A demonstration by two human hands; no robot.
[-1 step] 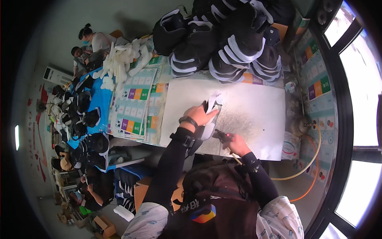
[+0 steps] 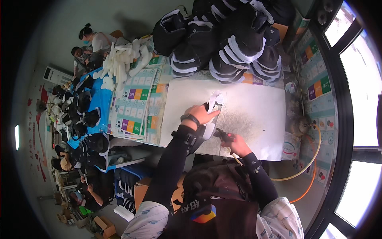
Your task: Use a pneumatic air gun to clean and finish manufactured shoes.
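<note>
White board (image 2: 258,99) lies flat on the big surface (image 2: 156,113), as the head camera looks down. Grey, dirty marks (image 2: 238,115) spread over its middle. Around the board, the surface is covered in bright sheets with purple, orange and green boxes.

The person's left grip (image 2: 203,114) is clamped on a black and white shoe piece (image 2: 209,130), which is over the near left part of the board. I can't tell if it touches the board. The right grip (image 2: 238,145) is closed around a dark tool (image 2: 226,136), and the tool's tip is just beside the shoe piece.

At the back of the surface stands a tall pile of black and white shoes (image 2: 195,51). To the left is a messy heap of white soft bits (image 2: 119,59). Past that, more dark shoes (image 2: 84,101) sit on a blue sheet (image 2: 104,105).

On the right, a yellow hose (image 2: 314,159) and an orange hose (image 2: 307,191) curl down near the bright windows (image 2: 360,83). Far left, two people sit by the pale wall (image 2: 135,16), and another person is lower down, near a brown box (image 2: 104,226).
</note>
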